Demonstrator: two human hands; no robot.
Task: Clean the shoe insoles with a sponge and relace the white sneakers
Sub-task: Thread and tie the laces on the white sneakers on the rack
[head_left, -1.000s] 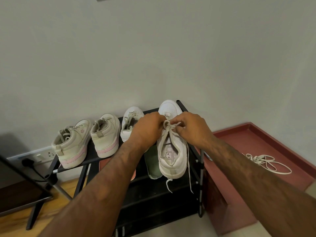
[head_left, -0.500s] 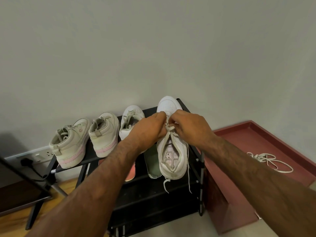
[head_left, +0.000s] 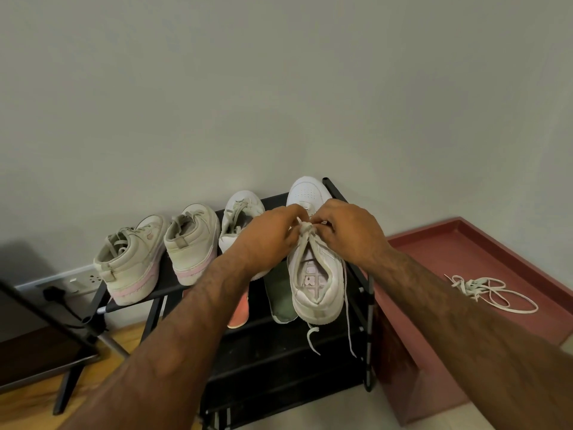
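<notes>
The white sneaker is sitting heel-out at the right end of the top shelf of the black shoe rack, which is bearing its weight and freeing both hands. The left hand and right hand are pinching the lace above the tongue, apparently drawing a knot tight. A loose lace is lying on the red tray right of the rack, presumably awaiting the other sneaker, further left on the rack.

Grip on lace of white sneaker mostly hidden behind knuckles of left hand, right hand. Left forearm covers most of orange shoe, lower centre. Dark furniture cut by left edge.
</notes>
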